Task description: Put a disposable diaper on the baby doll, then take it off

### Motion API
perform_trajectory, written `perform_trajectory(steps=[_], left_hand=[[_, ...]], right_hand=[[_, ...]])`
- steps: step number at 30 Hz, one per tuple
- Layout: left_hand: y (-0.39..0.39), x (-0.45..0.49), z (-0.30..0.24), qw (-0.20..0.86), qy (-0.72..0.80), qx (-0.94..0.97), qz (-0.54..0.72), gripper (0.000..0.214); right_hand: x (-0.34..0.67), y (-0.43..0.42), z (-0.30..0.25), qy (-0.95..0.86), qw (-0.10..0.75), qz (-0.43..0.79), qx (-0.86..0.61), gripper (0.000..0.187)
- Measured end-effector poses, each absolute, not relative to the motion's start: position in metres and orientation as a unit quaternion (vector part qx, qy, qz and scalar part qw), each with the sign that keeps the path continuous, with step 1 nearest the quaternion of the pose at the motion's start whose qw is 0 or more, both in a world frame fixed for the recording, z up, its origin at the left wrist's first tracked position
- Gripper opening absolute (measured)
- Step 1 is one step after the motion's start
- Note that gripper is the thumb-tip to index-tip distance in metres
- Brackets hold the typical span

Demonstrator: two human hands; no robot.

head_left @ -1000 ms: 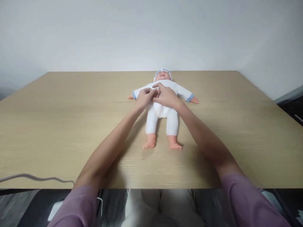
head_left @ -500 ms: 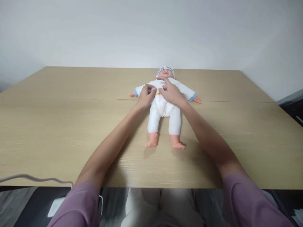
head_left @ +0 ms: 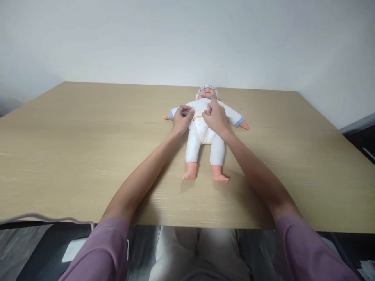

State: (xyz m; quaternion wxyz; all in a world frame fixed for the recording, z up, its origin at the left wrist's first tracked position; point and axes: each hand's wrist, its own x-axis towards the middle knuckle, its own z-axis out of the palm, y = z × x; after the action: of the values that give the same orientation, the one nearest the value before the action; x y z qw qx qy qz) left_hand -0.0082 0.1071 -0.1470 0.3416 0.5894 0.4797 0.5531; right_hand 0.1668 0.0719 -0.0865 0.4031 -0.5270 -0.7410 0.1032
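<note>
As our hands part, we work at the doll's [head_left: 206, 134] chest.
Left hand [head_left: 182, 118], right hand [head_left: 216, 117]: each pinches its white suit [head_left: 218, 150].

Doll [head_left: 203, 134]: on its back, head away from me, arms out, bare feet toward me.
Suit [head_left: 218, 148]: white w/ blue cuffs, on the doll.
L hand [head_left: 182, 119]: on doll's chest, fingertips pinching suit fabric.
R hand [head_left: 215, 117]: on doll's chest just beside L hand; thumb + curled fingers nip suit, index out toward doll's chin.
Table [head_left: 88, 148]: light wood, under doll.
Cable [head_left: 43, 217]: white, at table's near edge, well left of doll's feet.
</note>
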Motion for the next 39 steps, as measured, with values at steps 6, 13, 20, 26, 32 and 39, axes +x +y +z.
perform_trajectory(steps=[6, 13, 20, 26, 32, 39], left_hand=[[0.031, -0.017, -0.119, 0.233, 0.435, 0.682, 0.539, 0.033], [-0.021, -0.041, -0.132, 0.280, 0.393, 0.818, 0.313, 0.044], [-0.008, -0.020, -0.137, 0.220, 0.454, 0.805, 0.312, 0.034], [-0.005, -0.018, -0.143, 0.206, 0.451, 0.812, 0.308, 0.033], [-0.007, -0.020, -0.138, 0.205, 0.450, 0.818, 0.295, 0.031], [-0.007, -0.023, -0.141, 0.177, 0.401, 0.838, 0.325, 0.014]], right_hand=[[0.167, -0.030, -0.064, -0.771, 0.392, 0.140, -0.482, 0.021], [0.211, -0.071, -0.115, -0.802, 0.285, 0.173, -0.496, 0.008], [0.220, -0.044, -0.136, -0.764, 0.286, 0.075, -0.573, 0.019], [0.213, -0.049, -0.145, -0.789, 0.277, 0.056, -0.545, 0.012], [0.213, -0.052, -0.146, -0.793, 0.269, 0.033, -0.545, 0.007], [0.212, -0.056, -0.148, -0.799, 0.260, 0.008, -0.542, 0.026]])
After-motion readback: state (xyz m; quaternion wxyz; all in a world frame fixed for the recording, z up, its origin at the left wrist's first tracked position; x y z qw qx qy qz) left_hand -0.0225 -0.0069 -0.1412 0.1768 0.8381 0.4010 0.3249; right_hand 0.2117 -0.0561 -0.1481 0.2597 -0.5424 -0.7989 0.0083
